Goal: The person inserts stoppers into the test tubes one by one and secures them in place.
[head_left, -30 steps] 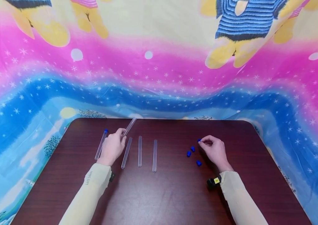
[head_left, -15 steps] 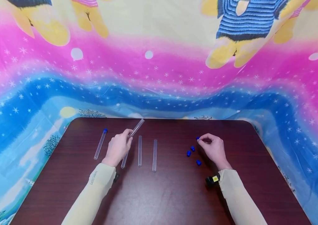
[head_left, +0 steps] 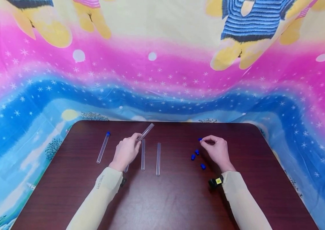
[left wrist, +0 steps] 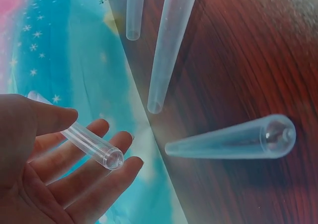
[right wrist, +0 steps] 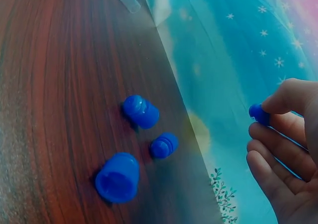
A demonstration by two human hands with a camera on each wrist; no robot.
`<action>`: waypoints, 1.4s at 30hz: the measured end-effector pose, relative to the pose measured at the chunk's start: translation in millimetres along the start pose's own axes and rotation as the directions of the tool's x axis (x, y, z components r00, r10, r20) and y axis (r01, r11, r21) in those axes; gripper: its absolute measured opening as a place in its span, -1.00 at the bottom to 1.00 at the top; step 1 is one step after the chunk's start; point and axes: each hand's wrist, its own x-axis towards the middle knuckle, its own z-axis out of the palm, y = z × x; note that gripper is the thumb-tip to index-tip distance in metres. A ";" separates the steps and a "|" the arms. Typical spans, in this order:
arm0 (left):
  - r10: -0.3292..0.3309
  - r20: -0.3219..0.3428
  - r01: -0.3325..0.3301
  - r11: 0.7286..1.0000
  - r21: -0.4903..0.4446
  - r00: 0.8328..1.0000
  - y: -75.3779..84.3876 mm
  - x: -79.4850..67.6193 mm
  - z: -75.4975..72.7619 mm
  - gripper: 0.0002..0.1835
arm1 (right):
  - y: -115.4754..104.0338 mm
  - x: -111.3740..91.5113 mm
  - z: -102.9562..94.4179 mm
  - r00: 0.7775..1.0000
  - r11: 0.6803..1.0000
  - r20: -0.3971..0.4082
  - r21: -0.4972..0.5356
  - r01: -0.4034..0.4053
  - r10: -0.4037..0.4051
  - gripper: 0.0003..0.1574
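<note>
Dark table (head_left: 179,198); left hand (head_left: 125,151) holds tube (left wrist: 92,143); right hand (head_left: 217,151) pinches cap (right wrist: 257,113).

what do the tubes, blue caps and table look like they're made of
Tubes: probably clear plastic, possibly glass; glossy, see-through, with bright highlights. Blue caps: likely plastic; opaque, smooth, evenly coloured. Table: wood or wood-look laminate; dark grain, with soft glare suggesting a satin finish.

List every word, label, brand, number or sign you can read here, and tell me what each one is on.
"Lets Slim": on the left sleeve, near the cuff; small, so exact letters are uncertain.
Dark mark on the yellow sticker of the black device at the right wrist: too small to read.
Clear tubes and blue caps: none visible.
</note>
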 end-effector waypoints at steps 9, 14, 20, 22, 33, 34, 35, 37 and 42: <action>0.009 0.029 -0.008 1.000 -0.013 1.000 5.0 -2.4 3.9 -0.72 | -5.2 1.1 0.5 0.997 0.998 -0.037 0.018 0.065 -0.064 -0.89; 0.034 0.022 -0.034 0.999 -0.013 0.999 4.9 -2.3 7.1 -0.72 | -7.0 0.3 0.2 0.998 0.998 -0.035 0.027 0.055 -0.054 -0.88; 0.054 0.020 -0.054 0.998 -0.016 0.998 7.6 -2.5 9.5 -0.72 | -7.6 1.2 0.9 0.999 0.998 -0.019 0.059 0.031 -0.029 -0.86; 0.055 0.035 -0.054 0.998 -0.016 0.998 9.0 -2.6 10.2 -0.72 | -8.1 1.6 1.4 1.000 0.997 -0.009 0.067 0.028 -0.027 -0.85; 0.065 0.074 -0.065 0.998 -0.003 0.995 16.4 -3.1 15.3 -0.71 | -13.5 2.5 2.3 1.000 0.995 0.026 0.100 -0.011 0.008 -0.88; 0.070 0.076 -0.071 0.998 -0.002 0.995 16.6 -3.0 15.9 -0.71 | -14.1 2.5 2.2 1.000 0.995 0.029 0.100 -0.014 0.011 -0.87; 0.075 0.078 -0.075 0.997 0.001 0.994 16.8 -3.0 16.5 -0.71 | -14.6 2.6 2.1 0.999 0.995 0.031 0.102 -0.017 0.014 -0.86; 0.084 0.080 -0.085 0.996 0.005 0.993 17.3 -2.8 17.4 -0.71 | -16.0 2.9 2.0 0.999 0.994 0.035 0.103 -0.019 0.016 -0.84; 0.102 0.081 -0.102 0.995 0.006 0.992 20.0 -3.0 18.6 -0.71 | -18.1 4.5 3.6 0.999 0.994 0.035 0.109 -0.020 0.016 -0.81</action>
